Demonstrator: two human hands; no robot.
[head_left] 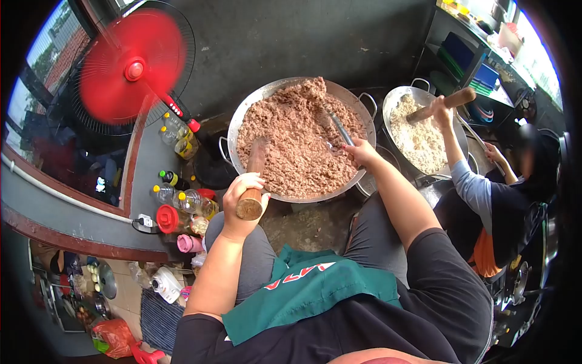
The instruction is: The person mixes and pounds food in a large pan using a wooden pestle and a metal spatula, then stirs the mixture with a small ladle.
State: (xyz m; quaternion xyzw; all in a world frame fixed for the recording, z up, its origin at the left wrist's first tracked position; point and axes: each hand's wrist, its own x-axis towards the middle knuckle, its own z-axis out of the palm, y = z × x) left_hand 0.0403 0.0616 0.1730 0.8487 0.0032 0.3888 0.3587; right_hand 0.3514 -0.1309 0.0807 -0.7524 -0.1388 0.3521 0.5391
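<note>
A big metal wok (276, 87) full of reddish-brown crumbly mixture (297, 145) stands before me. My left hand (233, 199) is wrapped round a thick wooden pestle (257, 159), whose far end reaches into the mixture at the wok's left side. My right hand (362, 153) grips the handle of a metal spatula (341, 128). Its blade is largely hidden in a heap of mixture at the back right of the wok.
On the right a co-worker (485, 197) holds a wooden pestle (442, 105) over a smaller wok (395, 94) of pale mixture. A red fan (134, 70), blurred by spinning, stands left. Bottles (195, 201) and a red-lidded jar (168, 218) line the left ledge.
</note>
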